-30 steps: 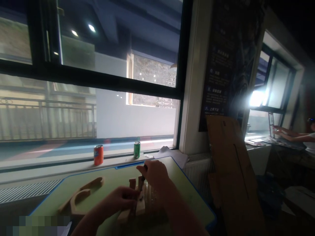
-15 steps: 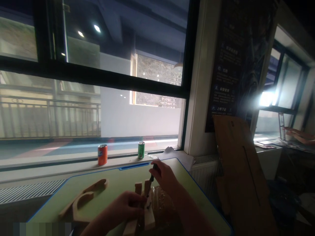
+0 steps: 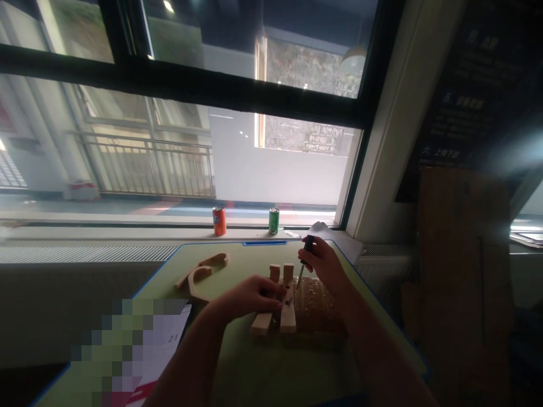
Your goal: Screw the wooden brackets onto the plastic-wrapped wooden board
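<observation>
My right hand point(image 3: 326, 261) is closed around the black handle of a screwdriver point(image 3: 309, 245). Its shaft slants down and its tip is beside the right one of two pale wooden bars point(image 3: 288, 316). Dark screws or holes show on that bar's top; whether the tip touches it I cannot tell. Lying between the bars, my left hand point(image 3: 254, 297) presses its fingertips against the right bar's side, gripping it. The left wooden bar point(image 3: 263, 322) is partly covered by this hand. Beside the right bar is a brown, shiny taped packet point(image 3: 316, 305), partly hidden by my right forearm.
Curved wooden pieces point(image 3: 199, 277) rest on the left of the pale green table point(image 3: 246, 367). An orange can point(image 3: 219, 221) and a green can point(image 3: 274, 221) stand on the windowsill. Printed paper point(image 3: 163, 353) lies at the left front. A cardboard sheet point(image 3: 462, 271) leans at the right.
The view has turned left and downward. My right hand has lifted the screwdriver slightly and its tip has shifted to the right of the bar. My left hand stays at the bars.
</observation>
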`<state>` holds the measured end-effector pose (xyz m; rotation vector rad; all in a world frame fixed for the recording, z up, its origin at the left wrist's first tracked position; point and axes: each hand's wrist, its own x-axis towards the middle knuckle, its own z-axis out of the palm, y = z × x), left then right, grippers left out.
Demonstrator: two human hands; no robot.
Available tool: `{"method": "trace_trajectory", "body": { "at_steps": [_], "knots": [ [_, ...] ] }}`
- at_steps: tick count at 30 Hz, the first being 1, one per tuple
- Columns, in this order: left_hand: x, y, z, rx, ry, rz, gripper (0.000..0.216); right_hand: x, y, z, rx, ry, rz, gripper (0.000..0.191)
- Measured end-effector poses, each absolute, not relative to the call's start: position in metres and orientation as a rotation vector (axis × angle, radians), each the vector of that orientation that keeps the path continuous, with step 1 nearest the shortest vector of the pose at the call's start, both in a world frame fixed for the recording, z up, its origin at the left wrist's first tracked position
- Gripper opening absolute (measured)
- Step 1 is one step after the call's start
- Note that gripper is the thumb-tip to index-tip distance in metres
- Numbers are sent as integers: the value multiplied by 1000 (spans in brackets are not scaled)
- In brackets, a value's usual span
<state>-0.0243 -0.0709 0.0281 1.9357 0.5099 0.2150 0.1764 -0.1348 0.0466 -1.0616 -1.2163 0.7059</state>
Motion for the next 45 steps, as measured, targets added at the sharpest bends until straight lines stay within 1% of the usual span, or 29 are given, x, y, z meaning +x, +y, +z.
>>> {"method": "trace_trajectory", "body": {
  "at_steps": [1, 4, 10, 26, 30, 35, 41, 45],
  "knots": [
    [-24, -71, 28, 1936, 501, 211, 46, 177, -138, 49, -1080, -1226, 740, 34],
    [-24, -72, 29, 1916, 487, 221, 45, 176, -143, 54, -1100, -1258, 806, 34],
    [-26, -75, 29, 1863, 476, 249, 45, 171, -141, 49, -1050, -1280, 709, 34],
    [-26, -73, 29, 1938, 478, 245, 48, 172, -146, 52, -1142, -1418, 674, 25],
    [-25, -75, 30, 1937, 497, 249, 47, 173, -146, 52, -1128, -1436, 723, 28],
    [-19, -80, 29, 2093, 556, 335, 44, 173, -148, 50, -1128, -1444, 650, 37],
    [-14, -85, 27, 2192, 611, 416, 38, 169, -148, 45, -1155, -1551, 611, 35],
    [-13, -84, 26, 2200, 620, 410, 37, 169, -146, 43, -1153, -1495, 568, 36]
  ]
}}
